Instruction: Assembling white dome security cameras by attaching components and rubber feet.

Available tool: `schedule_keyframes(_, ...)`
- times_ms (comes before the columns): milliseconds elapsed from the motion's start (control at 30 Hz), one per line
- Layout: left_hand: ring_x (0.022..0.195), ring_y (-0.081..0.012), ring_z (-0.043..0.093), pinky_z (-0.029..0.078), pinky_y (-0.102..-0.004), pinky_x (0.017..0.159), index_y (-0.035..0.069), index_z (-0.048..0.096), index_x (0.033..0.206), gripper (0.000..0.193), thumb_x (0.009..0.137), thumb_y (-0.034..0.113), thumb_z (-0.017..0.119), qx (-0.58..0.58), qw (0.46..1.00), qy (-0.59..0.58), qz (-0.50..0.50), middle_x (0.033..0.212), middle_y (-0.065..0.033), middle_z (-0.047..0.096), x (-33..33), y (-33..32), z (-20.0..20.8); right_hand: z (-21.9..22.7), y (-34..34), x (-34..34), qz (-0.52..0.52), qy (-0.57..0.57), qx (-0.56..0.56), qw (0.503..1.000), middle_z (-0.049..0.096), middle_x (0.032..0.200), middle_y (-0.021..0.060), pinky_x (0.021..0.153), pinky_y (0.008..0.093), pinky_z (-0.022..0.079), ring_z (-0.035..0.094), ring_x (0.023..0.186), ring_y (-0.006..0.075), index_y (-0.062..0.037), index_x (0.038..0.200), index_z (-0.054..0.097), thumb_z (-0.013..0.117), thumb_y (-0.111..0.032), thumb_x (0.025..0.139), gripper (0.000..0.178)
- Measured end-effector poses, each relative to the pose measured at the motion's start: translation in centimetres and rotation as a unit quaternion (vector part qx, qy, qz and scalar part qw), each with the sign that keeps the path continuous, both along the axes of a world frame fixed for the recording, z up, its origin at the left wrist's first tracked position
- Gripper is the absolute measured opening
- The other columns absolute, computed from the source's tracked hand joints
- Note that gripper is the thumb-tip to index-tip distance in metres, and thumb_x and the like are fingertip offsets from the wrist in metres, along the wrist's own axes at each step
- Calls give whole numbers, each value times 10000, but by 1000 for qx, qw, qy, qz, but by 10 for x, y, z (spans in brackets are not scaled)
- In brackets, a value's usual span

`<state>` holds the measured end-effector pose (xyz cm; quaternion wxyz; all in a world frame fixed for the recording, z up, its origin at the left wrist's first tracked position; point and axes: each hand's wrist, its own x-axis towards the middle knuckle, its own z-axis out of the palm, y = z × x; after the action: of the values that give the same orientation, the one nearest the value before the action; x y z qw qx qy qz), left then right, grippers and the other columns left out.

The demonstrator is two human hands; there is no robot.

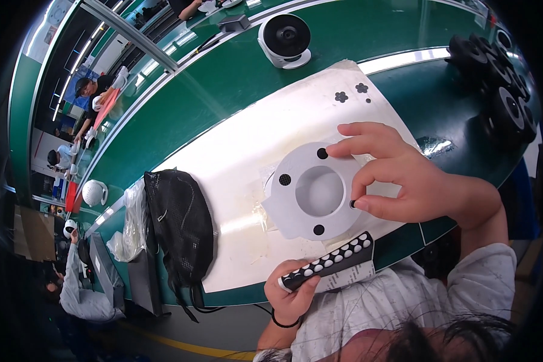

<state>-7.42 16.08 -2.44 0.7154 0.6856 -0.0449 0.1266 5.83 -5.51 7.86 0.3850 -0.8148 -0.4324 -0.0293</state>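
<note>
A white ring-shaped plate with a large round hole lies on a pale sheet. Three small black round pads show on its face: one at the upper left, one at the top and one at the bottom. Over the plate's right side, my right hand pinches another black pad between thumb and index finger, its other fingers raised. Below the plate, my left hand grips a folded black strip of pads with rows of white round spots. Printed backing paper shows under the strip.
The pale sheet covers part of a green table. A black mesh bag and clear plastic lie left. A white device with a black round front stands behind. Black round parts are stacked right. Co-workers sit far left.
</note>
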Motion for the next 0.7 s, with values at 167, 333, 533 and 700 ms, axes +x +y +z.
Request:
schedule_keyframes(167,762,-179,580,452,-252,683,-64,529,871,210,699,-25,642,-5,1000,4,5,832,-150,598,0,-1,2,10,-2,-3,19,-41,-44,998,441,1218,88,954,443,229,264,1232,307,-84,725,587,617,-79,665,67)
schedule_keyframes(333,760,-167,578,448,-246,685,-60,536,862,194,708,-10,643,2,1000,6,2,828,-140,604,1,1,2,11,-3,-2,44,-162,-63,984,504,1150,56,941,417,247,354,1176,265,-89,740,614,680,-137,651,120)
schedule_keyframes(533,761,-168,576,447,-248,691,-64,537,861,193,714,3,642,-2,1000,20,-2,841,-143,605,1,-2,4,3,-7,-9,30,-362,-116,924,555,1056,32,887,388,341,455,1092,228,-54,779,595,631,-128,679,130)
schedule_keyframes(700,758,-157,569,441,-242,692,-72,538,873,213,707,3,647,-4,1000,7,16,838,-143,606,1,-2,1,4,-8,4,47,-149,-43,987,484,1149,80,943,403,300,382,1150,255,-52,1002,545,632,-161,695,336)
